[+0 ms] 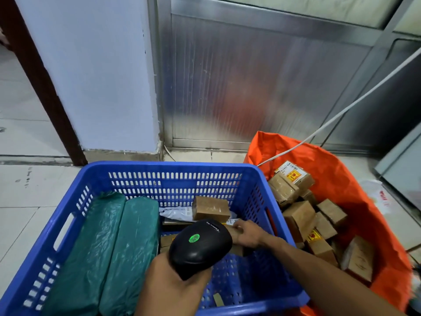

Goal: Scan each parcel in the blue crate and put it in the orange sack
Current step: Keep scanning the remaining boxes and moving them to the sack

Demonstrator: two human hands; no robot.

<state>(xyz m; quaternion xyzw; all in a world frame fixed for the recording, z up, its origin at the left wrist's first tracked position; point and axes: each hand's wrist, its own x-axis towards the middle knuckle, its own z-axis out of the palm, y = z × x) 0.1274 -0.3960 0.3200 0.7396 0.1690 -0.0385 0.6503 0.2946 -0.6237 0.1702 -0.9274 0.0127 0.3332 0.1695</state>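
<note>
A blue crate (159, 169) sits in front of me on the floor. Inside lie two long green-wrapped parcels (109, 247) on the left, a brown box (210, 208) at the back, a white mailer (175, 213) and more brown parcels partly hidden under the scanner. My left hand (173, 290) grips a black barcode scanner (200, 245) with a green light on top, held over the crate. My right hand (247, 233) reaches into the crate and grasps a brown box (237, 249), mostly hidden. The orange sack (341, 179) stands open to the right with several brown boxes inside.
A white cable (341, 112) runs from the upper right down into the sack. Behind the crate are a white wall and a metal panel (250, 76). A dark door frame (45, 87) stands at the left. Pale floor tiles surround the crate.
</note>
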